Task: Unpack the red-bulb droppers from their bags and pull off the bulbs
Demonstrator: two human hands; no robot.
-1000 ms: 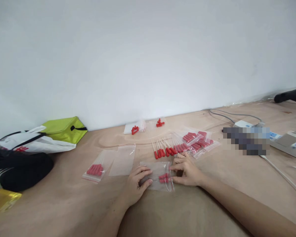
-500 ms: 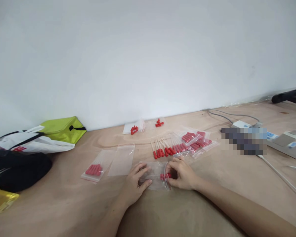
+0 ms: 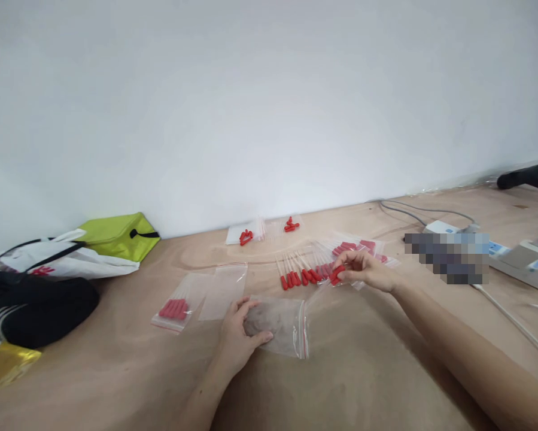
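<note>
My left hand [image 3: 238, 335] rests on the wooden table [image 3: 362, 371] and pinches the left end of a clear zip bag [image 3: 283, 327] that lies flat with its red-striped mouth to the right. My right hand [image 3: 364, 268] is raised a little above the row of loose red-tipped sticks [image 3: 301, 272], fingers closed on a few red-tipped sticks [image 3: 337, 274]. Filled bags of red-tipped sticks [image 3: 357, 250] lie just behind that hand.
A filled bag [image 3: 175, 306] and an empty bag [image 3: 224, 288] lie to the left. Two small bags with red pieces [image 3: 269, 228] sit near the wall. Black, white and green bags [image 3: 48, 269] crowd the far left; a power strip and cables [image 3: 511, 257] lie right.
My right hand left the mouth of the clear bag and moved up and right to the row of sticks, closing on a few. My left hand stayed on the bag.
</note>
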